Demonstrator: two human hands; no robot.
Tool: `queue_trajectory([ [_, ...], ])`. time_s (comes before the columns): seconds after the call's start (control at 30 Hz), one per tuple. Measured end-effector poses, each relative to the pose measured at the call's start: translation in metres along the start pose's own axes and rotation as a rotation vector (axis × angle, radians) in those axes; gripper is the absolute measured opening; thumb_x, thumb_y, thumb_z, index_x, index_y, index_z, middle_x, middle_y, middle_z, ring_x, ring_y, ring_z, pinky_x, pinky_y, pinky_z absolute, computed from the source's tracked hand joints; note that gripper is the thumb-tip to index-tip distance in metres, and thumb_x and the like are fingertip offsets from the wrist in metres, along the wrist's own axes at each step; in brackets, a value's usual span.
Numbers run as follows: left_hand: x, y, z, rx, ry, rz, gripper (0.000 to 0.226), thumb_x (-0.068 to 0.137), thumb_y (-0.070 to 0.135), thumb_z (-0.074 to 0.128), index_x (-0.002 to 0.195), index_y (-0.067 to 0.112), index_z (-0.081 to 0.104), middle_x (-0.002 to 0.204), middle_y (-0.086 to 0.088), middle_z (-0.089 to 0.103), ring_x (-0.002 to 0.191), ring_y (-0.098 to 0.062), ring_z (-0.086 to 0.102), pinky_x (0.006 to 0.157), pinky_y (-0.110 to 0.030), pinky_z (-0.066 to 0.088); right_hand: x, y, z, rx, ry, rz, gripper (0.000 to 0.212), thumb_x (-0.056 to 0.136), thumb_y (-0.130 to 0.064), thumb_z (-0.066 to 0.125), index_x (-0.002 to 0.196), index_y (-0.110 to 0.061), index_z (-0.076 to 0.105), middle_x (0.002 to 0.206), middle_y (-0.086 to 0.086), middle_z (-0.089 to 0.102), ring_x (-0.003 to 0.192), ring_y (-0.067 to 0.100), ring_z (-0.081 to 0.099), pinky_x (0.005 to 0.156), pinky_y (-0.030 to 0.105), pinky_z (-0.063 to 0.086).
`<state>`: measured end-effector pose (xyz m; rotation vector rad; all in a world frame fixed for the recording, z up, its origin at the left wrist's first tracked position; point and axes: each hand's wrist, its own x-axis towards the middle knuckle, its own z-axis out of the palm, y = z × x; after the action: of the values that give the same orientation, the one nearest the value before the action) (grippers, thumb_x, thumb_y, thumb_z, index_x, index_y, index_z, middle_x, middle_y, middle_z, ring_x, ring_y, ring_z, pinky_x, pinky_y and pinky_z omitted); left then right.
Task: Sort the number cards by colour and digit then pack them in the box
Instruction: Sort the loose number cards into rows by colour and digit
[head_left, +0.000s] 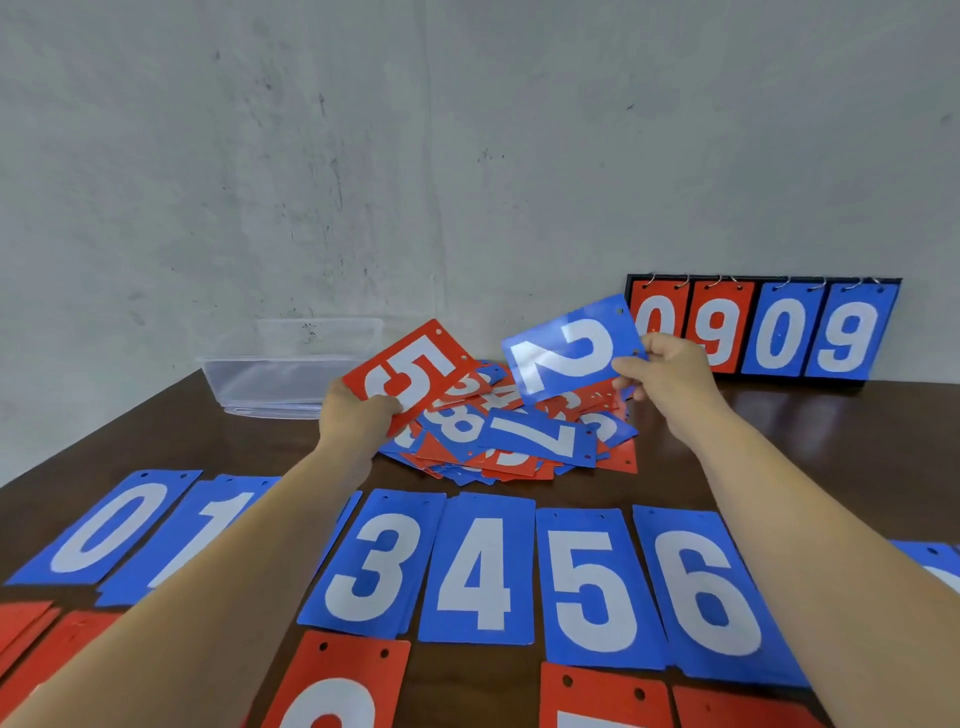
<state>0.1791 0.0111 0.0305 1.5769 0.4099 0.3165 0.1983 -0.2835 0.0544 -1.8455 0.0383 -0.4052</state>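
Worktop (831, 441) is dark brown, pushed up against a grey wall (311, 156). Left hand (358, 415) is raised over the mixed pile (519, 457), its fingers (387, 404) pinching a red 5 card (415, 371) by the lower edge. Right hand (667, 376) is also raised, pinching a blue 2 card (569, 348) at its punched end, card turned sideways.

Pile sits mid-worktop under both hands, red and blue jumbled, with blue 7 (540, 436) on top and blue 8 (457, 423) just beside it.

Sorted blue row lies flat nearer the person: 0 (111, 525), 1 (208, 519), then 3 (371, 561), 4 (480, 569), 5 (595, 587), 6 (706, 592). Left forearm covers the slot between 1 and 3. Red row (337, 686) lies below it, mostly out of sight at the near edge.

Clear plastic box (280, 379) stands far left near the wall, apart from the pile. Ring-bound scoreboard (763, 332) leans on the wall far right, showing red 0 9, blue 0 9.
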Motion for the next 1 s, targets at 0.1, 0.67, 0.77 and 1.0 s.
queue_trajectory([
  [0.1, -0.006, -0.002, -0.009, -0.005, 0.025, 0.035, 0.051, 0.087, 0.004, 0.066, 0.128, 0.018, 0.038, 0.121, -0.010, 0.055, 0.104, -0.030, 0.061, 0.083, -0.046, 0.057, -0.004, -0.006, -0.003, 0.029, -0.016, -0.014, 0.005, 0.089, -0.003, 0.062, 0.093, -0.002, 0.065, 0.073, 0.010, 0.065, 0.061, 0.016, 0.059, 0.053, 0.025, 0.043],
  [0.67, -0.060, 0.003, -0.051, -0.081, 0.042, 0.036, 0.036, 0.089, 0.004, 0.064, 0.121, 0.012, 0.050, 0.115, -0.012, 0.059, 0.094, -0.029, 0.065, 0.076, -0.041, 0.057, -0.077, -0.042, -0.005, 0.203, -0.188, 0.136, 0.012, 0.090, -0.019, 0.066, 0.081, -0.013, 0.061, 0.079, 0.004, 0.072, 0.073, 0.015, 0.065, 0.066, 0.027, 0.044],
  [0.77, -0.079, 0.000, -0.058, -0.134, -0.013, 0.019, 0.008, 0.091, 0.008, 0.063, 0.098, 0.010, 0.059, 0.109, -0.015, 0.067, 0.095, -0.029, 0.067, 0.084, -0.043, 0.057, -0.101, -0.049, 0.004, 0.260, -0.239, 0.184, 0.012, 0.090, -0.021, 0.065, 0.080, -0.016, 0.065, 0.080, 0.002, 0.071, 0.072, 0.014, 0.063, 0.064, 0.026, 0.042],
  [1.0, -0.123, -0.013, -0.069, -0.327, -0.205, -0.163, 0.009, 0.088, 0.010, 0.066, 0.085, 0.014, 0.058, 0.095, -0.013, 0.069, 0.086, -0.028, 0.062, 0.085, -0.044, 0.049, -0.164, -0.067, 0.044, 0.370, -0.300, 0.239, 0.009, 0.090, -0.015, 0.064, 0.082, -0.015, 0.063, 0.082, 0.000, 0.068, 0.079, 0.014, 0.063, 0.080, 0.030, 0.049],
])
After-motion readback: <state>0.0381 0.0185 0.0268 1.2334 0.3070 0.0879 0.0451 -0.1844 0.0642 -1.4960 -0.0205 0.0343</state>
